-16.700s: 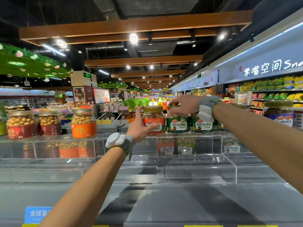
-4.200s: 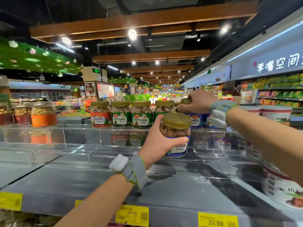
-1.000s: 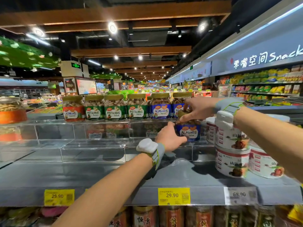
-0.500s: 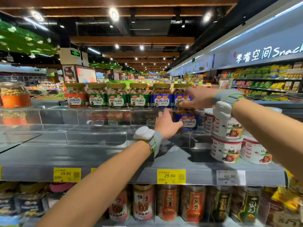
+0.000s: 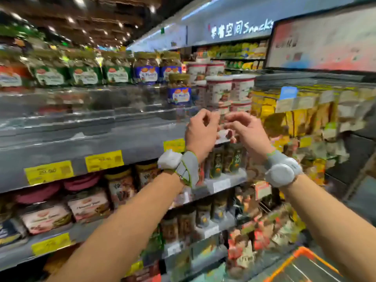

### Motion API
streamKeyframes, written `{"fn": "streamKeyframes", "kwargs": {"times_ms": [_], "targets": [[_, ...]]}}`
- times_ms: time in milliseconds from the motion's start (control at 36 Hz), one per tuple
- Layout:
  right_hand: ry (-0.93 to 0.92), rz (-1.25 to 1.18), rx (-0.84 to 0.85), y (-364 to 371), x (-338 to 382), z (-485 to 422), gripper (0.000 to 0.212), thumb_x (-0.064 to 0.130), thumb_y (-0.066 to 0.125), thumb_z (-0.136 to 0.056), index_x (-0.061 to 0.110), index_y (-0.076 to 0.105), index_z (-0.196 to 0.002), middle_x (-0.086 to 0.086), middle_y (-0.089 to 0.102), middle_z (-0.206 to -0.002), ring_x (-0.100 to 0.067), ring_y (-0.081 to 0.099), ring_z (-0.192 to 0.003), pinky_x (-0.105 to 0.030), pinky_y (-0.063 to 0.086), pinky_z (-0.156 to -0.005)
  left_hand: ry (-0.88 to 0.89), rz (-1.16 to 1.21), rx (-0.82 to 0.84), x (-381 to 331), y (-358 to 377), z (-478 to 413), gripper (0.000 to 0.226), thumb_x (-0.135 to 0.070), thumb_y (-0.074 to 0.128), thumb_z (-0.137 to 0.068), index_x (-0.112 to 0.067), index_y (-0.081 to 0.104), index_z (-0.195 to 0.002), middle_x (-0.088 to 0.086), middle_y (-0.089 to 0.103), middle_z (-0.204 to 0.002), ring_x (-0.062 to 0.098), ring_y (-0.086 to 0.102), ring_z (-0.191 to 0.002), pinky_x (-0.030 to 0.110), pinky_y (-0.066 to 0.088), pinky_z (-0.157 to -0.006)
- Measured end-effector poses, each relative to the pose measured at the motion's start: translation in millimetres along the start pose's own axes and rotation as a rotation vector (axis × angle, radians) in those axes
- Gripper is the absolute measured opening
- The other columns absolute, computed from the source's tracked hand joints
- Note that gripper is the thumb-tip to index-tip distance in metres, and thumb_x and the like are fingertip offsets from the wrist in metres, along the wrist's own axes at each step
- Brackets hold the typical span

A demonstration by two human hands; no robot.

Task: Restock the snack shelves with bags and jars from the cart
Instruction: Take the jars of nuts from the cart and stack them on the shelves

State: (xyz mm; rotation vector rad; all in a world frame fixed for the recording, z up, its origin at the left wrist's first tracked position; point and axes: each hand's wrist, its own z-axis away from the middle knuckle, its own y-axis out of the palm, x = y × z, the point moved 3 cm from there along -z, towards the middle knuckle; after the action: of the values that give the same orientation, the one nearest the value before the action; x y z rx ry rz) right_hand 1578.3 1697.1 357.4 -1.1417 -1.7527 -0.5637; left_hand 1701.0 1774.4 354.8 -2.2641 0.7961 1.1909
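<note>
Supermarket shelves fill the view, all of it smeared by motion blur. On the grey top shelf [image 5: 81, 139] a clear stepped riser [image 5: 91, 104] carries a row of gold-lidded jars along its upper step: green-labelled jars [image 5: 83, 73] to the left and two blue-labelled jars [image 5: 145, 73] at the right end. One more blue jar [image 5: 179, 89] stands alone a step lower, just in front of that pair and just left of stacked white tubs [image 5: 218, 90]. Both arms are raised before the shelf's right end, below the lone jar. The left grip [image 5: 201, 131] and right grip [image 5: 246, 131] hang close together, apart from every jar, with fingers loosely curled. Nothing shows in either, though blur hides the small gap between them. Each wrist wears a grey band [image 5: 188, 167] with a white pod. Yellow price tags [image 5: 103, 160] line the shelf edge. Lower shelves hold dark jars [image 5: 217, 161] and pale bags [image 5: 87, 206]. Right of the tubs hang yellow packets [image 5: 295, 117]. At the bottom right corner the orange rim of the cart [image 5: 317, 258] shows, and its load cannot be made out. A lit sign [image 5: 242, 28] reading "Snacks" runs above the far shelves.
</note>
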Motion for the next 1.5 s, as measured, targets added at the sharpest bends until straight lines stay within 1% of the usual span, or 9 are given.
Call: {"fn": "streamKeyframes", "kwargs": {"times_ms": [278, 528, 722, 944, 1056, 1139, 1222, 1306, 1500], "targets": [[0.498, 0.434, -0.028, -159.3, -109.5, 200.3, 0.014, 0.009, 0.06, -0.095, 0.015, 0.07, -0.088, 0.011, 0.059, -0.049, -0.001, 0.048, -0.041, -0.019, 0.039, -0.048, 0.067, -0.45, 0.746, 42.2, 140.8, 164.5, 0.042, -0.044, 0.065, -0.095, -0.016, 0.069, -0.064, 0.017, 0.07, -0.075, 0.034, 0.066, -0.075, 0.039, 0.051, -0.068], [0.925, 0.314, -0.212, -336.0, -156.8, 401.2, 0.02, 0.021, 0.057, -0.1, 0.005, 0.066, -0.092, 0.006, 0.051, -0.044, -0.014, 0.051, -0.05, -0.02, 0.038, -0.045, 0.187, -0.705, 1.27, 15.2, 306.0, 348.3, 0.032, -0.029, 0.045, -0.105, -0.007, 0.064, -0.117, 0.02, 0.063, -0.125, 0.038, 0.059, -0.12, 0.04, 0.046, -0.094], [1.122, 0.292, -0.374, -449.0, -181.8, 516.8, 0.029, 0.016, 0.055, -0.1, 0.012, 0.057, -0.072, -0.008, 0.055, -0.064, -0.012, 0.051, -0.045, -0.017, 0.035, -0.039, 0.091, -0.803, 1.355, -5.3, 403.4, 450.8, 0.043, -0.044, 0.049, -0.1, -0.009, 0.066, -0.118, 0.018, 0.066, -0.124, 0.037, 0.062, -0.117, 0.039, 0.05, -0.094], [1.176, 0.035, -0.821, -520.7, -210.9, 594.1, 0.009, 0.007, 0.057, -0.099, 0.001, 0.062, -0.101, -0.009, 0.058, -0.066, -0.012, 0.046, -0.04, -0.018, 0.034, -0.035, 0.009, -0.782, 1.53, 20.4, 469.1, 517.7, 0.06, -0.067, 0.044, -0.097, -0.008, 0.058, -0.09, 0.021, 0.069, -0.105, 0.039, 0.066, -0.102, 0.039, 0.046, -0.076], [1.231, 0.073, -0.846, -531.1, -238.4, 607.2, 0.017, 0.011, 0.058, -0.099, 0.005, 0.063, -0.084, -0.01, 0.058, -0.065, -0.014, 0.046, -0.043, -0.019, 0.037, -0.036, -0.042, -0.812, 1.668, 44.0, 496.6, 535.9, 0.047, -0.048, 0.039, -0.104, -0.006, 0.055, -0.12, 0.019, 0.064, -0.125, 0.038, 0.061, -0.113, 0.04, 0.048, -0.093], [1.312, 0.146, -0.822, -531.1, -263.0, 617.3, 0.03, 0.011, 0.059, -0.098, 0.011, 0.064, -0.069, -0.01, 0.053, -0.057, -0.017, 0.046, -0.043, -0.022, 0.041, -0.038, -0.053, -0.781, 1.738, 55.8, 515.6, 539.2, 0.032, -0.027, 0.046, -0.099, -0.009, 0.05, -0.125, 0.016, 0.064, -0.119, 0.034, 0.061, -0.109, 0.034, 0.043, -0.083], [1.449, 0.26, -0.705, -530.7, -294.7, 626.1, 0.04, 0.019, 0.058, -0.097, 0.019, 0.065, -0.058, -0.01, 0.06, -0.064, -0.028, 0.065, -0.064, -0.036, 0.053, -0.066, -0.1, -0.728, 1.749, 76.8, 537.5, 536.2, 0.028, -0.023, 0.052, -0.095, -0.012, 0.052, -0.12, 0.013, 0.067, -0.114, 0.032, 0.063, -0.103, 0.037, 0.05, -0.087], [1.518, 0.379, -0.626, -525.3, -304.7, 614.4, 0.016, 0.019, 0.056, -0.098, 0.016, 0.069, -0.09, -0.014, 0.066, -0.097, -0.032, 0.064, -0.104, -0.034, 0.047, -0.087, -0.095, -0.699, 1.743, 108.5, 559.7, 532.2, 0.028, -0.029, 0.058, -0.093, -0.016, 0.056, -0.118, 0.014, 0.069, -0.113, 0.034, 0.064, -0.106, 0.037, 0.052, -0.089], [1.775, 0.732, -0.438, -518.5, -360.0, 607.0, 0.053, 0.04, 0.051, -0.1, 0.013, 0.042, -0.145, -0.019, 0.039, -0.149, -0.037, 0.033, -0.141, -0.044, 0.031, -0.112, 0.032, -0.899, 1.723, 190.8, 599.9, 526.6, 0.039, -0.022, 0.052, -0.098, -0.015, 0.044, -0.135, 0.018, 0.063, -0.124, 0.037, 0.059, -0.119, 0.039, 0.047, -0.087]]}}
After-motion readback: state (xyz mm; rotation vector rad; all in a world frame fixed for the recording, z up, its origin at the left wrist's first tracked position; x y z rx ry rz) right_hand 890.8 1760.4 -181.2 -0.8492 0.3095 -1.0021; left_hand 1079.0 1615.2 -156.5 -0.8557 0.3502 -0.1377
